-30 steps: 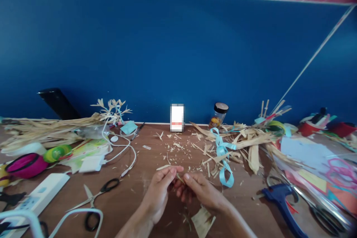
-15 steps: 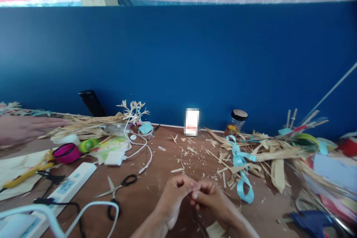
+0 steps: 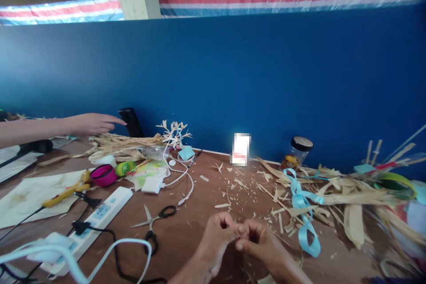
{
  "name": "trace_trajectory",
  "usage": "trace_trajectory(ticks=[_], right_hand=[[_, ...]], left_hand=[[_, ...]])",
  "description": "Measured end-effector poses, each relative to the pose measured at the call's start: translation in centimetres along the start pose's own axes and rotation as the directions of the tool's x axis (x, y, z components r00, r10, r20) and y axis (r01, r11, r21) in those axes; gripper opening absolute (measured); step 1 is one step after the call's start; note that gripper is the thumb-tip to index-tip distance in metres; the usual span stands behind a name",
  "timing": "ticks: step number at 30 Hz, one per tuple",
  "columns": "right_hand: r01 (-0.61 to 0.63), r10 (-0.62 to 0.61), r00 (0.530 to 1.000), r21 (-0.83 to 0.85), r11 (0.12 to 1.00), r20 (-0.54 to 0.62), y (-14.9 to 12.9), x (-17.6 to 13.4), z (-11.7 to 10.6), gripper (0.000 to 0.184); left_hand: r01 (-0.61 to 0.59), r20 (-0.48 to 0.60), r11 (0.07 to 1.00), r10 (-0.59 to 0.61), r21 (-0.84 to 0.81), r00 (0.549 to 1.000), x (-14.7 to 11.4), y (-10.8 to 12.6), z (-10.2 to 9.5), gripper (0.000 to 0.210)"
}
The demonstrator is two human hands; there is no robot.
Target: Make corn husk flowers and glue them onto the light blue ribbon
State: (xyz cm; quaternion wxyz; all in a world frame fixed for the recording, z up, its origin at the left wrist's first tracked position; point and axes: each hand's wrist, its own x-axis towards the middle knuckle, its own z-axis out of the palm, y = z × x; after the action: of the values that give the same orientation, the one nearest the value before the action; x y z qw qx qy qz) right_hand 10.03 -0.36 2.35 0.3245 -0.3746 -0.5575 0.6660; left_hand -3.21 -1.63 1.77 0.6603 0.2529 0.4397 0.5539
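My left hand [image 3: 218, 239] and my right hand [image 3: 258, 244] meet above the front of the brown table, fingertips pinched together. Whatever sits between the fingers is too small or hidden to make out. Beyond them, pale husk scraps [image 3: 241, 186] are scattered over the tabletop. Scissors [image 3: 151, 222] with black handles lie spread apart to the left of my hands. A curled light-blue ribbon [image 3: 301, 199] rests on dried husk strips [image 3: 342, 195] to the right.
Another person's hand [image 3: 93, 123] reaches in from the left towards a black upright object [image 3: 131, 122]. A white power strip [image 3: 96, 226], cables and a yellow glue gun [image 3: 71, 188] occupy the left side. A black-lidded jar [image 3: 297, 151] stands by the blue partition [image 3: 216, 75].
The view has swung left, so things sit farther right in the picture. The other person's hand has moved up and towards the black object. My hands remain pinched together.
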Motion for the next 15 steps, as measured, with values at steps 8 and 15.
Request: trace_trajectory(ticks=[8,15], right_hand=[[0.011,-0.017,0.999,-0.178,0.984,-0.033,-0.5,0.0,0.0,0.036],[-0.019,-0.054,0.985,-0.414,0.910,-0.164,0.1,0.5,-1.9,0.025]], left_hand=[[-0.086,-0.044,0.979,0.095,0.187,0.994,-0.6,0.6,-0.3,0.033],[-0.214,-0.232,0.927,0.291,0.309,0.928,0.3,1.5,-2.4,0.034]])
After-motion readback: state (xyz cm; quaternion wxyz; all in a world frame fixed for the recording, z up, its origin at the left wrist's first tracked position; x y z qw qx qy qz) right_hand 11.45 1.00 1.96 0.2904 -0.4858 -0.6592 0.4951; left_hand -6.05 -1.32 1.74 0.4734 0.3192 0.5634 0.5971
